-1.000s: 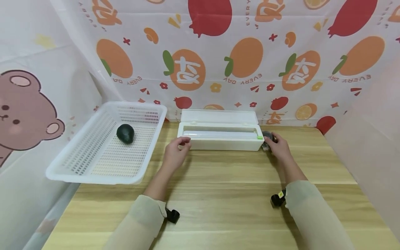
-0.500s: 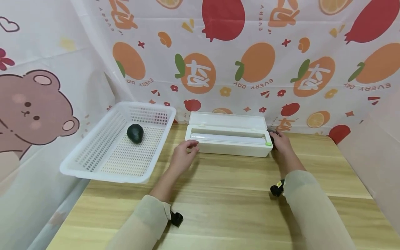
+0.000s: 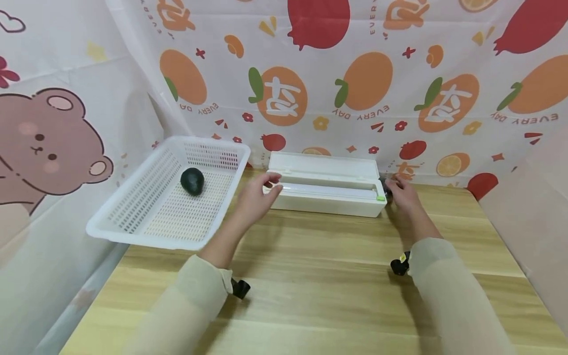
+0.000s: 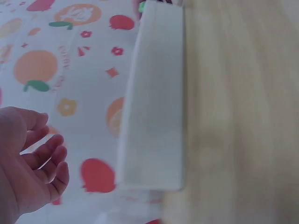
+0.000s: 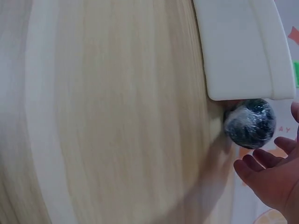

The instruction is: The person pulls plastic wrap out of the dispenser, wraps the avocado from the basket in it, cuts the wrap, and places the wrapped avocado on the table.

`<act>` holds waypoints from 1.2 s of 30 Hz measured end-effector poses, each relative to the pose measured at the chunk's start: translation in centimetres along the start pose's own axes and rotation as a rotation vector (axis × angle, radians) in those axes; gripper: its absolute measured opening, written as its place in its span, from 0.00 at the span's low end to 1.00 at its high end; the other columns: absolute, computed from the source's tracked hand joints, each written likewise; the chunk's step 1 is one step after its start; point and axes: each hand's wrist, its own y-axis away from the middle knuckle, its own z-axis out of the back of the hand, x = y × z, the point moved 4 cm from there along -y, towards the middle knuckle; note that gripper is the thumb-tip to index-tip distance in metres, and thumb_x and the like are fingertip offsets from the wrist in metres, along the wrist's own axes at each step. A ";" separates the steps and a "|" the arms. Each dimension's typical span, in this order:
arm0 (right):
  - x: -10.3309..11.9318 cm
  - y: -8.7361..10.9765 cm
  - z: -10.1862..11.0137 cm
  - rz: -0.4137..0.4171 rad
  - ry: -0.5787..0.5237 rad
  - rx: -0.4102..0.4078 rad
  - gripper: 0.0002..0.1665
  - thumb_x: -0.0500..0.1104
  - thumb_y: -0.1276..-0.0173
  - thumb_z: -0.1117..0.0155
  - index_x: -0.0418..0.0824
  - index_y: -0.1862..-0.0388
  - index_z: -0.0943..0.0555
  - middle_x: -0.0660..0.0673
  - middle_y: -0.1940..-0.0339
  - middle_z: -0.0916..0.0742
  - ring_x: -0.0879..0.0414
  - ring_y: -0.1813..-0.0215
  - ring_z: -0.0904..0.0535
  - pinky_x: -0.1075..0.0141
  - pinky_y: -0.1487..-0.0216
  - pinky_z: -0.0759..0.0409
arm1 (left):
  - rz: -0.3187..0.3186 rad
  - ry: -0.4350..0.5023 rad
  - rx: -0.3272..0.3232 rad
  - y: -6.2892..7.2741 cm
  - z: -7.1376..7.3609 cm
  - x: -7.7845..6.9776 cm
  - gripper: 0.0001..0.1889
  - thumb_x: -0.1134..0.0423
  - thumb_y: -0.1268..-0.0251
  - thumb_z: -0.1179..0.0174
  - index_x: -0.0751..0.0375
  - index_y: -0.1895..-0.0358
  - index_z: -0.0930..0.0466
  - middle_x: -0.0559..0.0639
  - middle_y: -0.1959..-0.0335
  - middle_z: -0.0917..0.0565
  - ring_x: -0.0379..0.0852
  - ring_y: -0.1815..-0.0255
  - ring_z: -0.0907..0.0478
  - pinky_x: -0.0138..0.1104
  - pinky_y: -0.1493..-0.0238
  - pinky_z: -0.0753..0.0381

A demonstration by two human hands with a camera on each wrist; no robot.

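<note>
A long white cling film dispenser (image 3: 326, 203) stands at the back of the table with its lid up and a film roll (image 3: 330, 191) inside. My left hand (image 3: 254, 201) hovers over the dispenser's left end, fingers loosely bent and holding nothing; the left wrist view shows the hand (image 4: 32, 161) apart from the box. At the right end sits a dark, round, fruit-like thing wrapped in clear film (image 5: 251, 123), close against the dispenser. My right hand (image 3: 405, 198) is just beside it, and in the right wrist view the relaxed fingers (image 5: 247, 170) are slightly off it.
On the left stands a white slotted plastic basket (image 3: 155, 240) with a dark green avocado (image 3: 192, 181) in it. A fruit-print sheet (image 3: 328, 133) hangs right behind the dispenser. The wooden table (image 3: 328, 276) stretches in front.
My right hand has pushed the wrapped thing back beside the dispenser's right end and released it. My left hand has lifted from the left front corner. The head view has shifted.
</note>
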 end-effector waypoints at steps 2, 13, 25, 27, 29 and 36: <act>0.5 0.1 0.6 0.038 0.059 -0.012 0.52 0.73 0.29 0.58 0.45 0.19 0.55 0.34 0.21 0.40 0.36 0.22 0.47 0.43 0.23 0.49 | 0.012 -0.010 0.016 -0.7 1.5 -0.7 0.18 0.60 0.31 0.39 0.60 0.41 0.21 0.55 0.49 0.17 0.51 0.50 0.22 0.44 0.51 0.21; 5.7 1.5 1.5 0.339 0.382 -0.071 0.36 0.60 0.26 0.47 0.38 0.28 0.32 0.33 0.27 0.31 0.34 0.26 0.38 0.36 0.29 0.40 | -0.018 -0.220 0.181 -5.5 4.6 -1.2 0.21 0.59 0.31 0.40 0.58 0.37 0.24 0.55 0.49 0.17 0.52 0.49 0.21 0.46 0.46 0.21; 8.4 2.7 -1.5 0.552 0.705 0.127 0.20 0.50 0.30 0.37 0.40 0.46 0.15 0.37 0.39 0.19 0.39 0.33 0.31 0.41 0.31 0.36 | -0.079 -0.443 0.581 -8.7 -0.2 1.3 0.20 0.66 0.36 0.35 0.66 0.41 0.21 0.60 0.43 0.18 0.57 0.39 0.24 0.48 0.36 0.26; 8.4 3.0 -1.7 0.576 0.732 0.150 0.18 0.48 0.31 0.36 0.40 0.47 0.15 0.36 0.40 0.18 0.38 0.34 0.31 0.41 0.31 0.36 | -0.077 -0.477 0.605 -8.7 -0.7 1.8 0.18 0.67 0.35 0.36 0.65 0.43 0.19 0.60 0.45 0.17 0.56 0.41 0.23 0.48 0.37 0.25; 8.3 3.3 -1.9 0.606 0.760 0.167 0.17 0.45 0.32 0.36 0.39 0.49 0.14 0.36 0.41 0.18 0.37 0.35 0.31 0.41 0.32 0.36 | -0.054 -0.492 0.619 -8.5 -1.1 2.4 0.17 0.66 0.34 0.37 0.63 0.43 0.18 0.58 0.46 0.16 0.55 0.44 0.22 0.48 0.39 0.24; 7.6 3.8 -2.5 0.672 0.771 0.182 0.11 0.40 0.33 0.37 0.38 0.57 0.12 0.34 0.43 0.16 0.35 0.38 0.28 0.42 0.35 0.33 | -0.039 -0.479 0.623 -7.5 -1.9 3.5 0.11 0.64 0.31 0.39 0.61 0.50 0.14 0.54 0.55 0.14 0.51 0.55 0.22 0.44 0.46 0.20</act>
